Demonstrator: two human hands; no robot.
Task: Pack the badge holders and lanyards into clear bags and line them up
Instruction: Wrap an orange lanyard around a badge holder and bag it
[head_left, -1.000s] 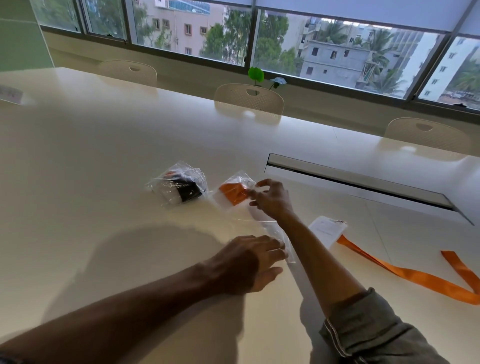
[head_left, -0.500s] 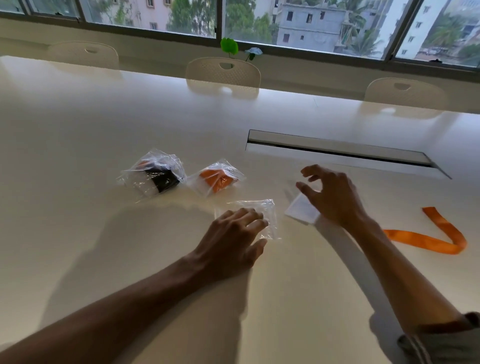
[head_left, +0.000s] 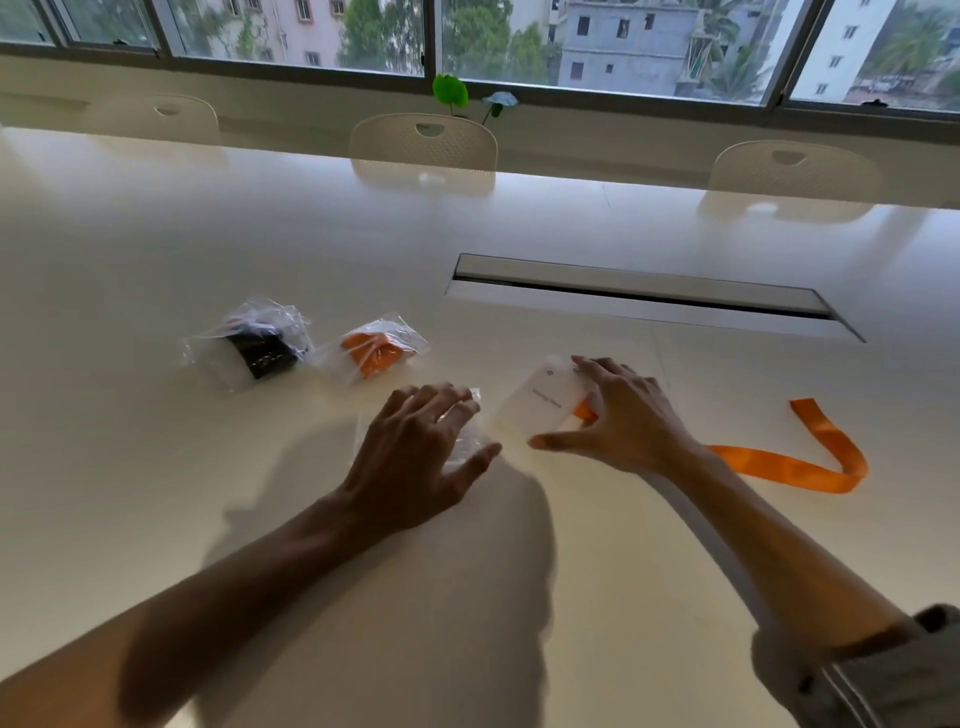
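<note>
Cream counter (head_left: 156, 467), wide bare surface toward near and left edges. Left hand (head_left: 415, 457): fingers spread, pressing flat an empty clear bag (head_left: 467, 441). Right hand (head_left: 618, 415): fingers loosely open around a white badge holder (head_left: 540, 405), grip apparently light. Orange lanyard (head_left: 795, 462) trails toward the right edge. Two packed bags, black-filled (head_left: 249, 345) and orange-filled (head_left: 371, 351), lie side by side beyond the left hand. Cable slot (head_left: 644, 296) farther back.

Pale table (head_left: 156, 249), chairs (head_left: 423, 141), daylit windows (head_left: 291, 26).
</note>
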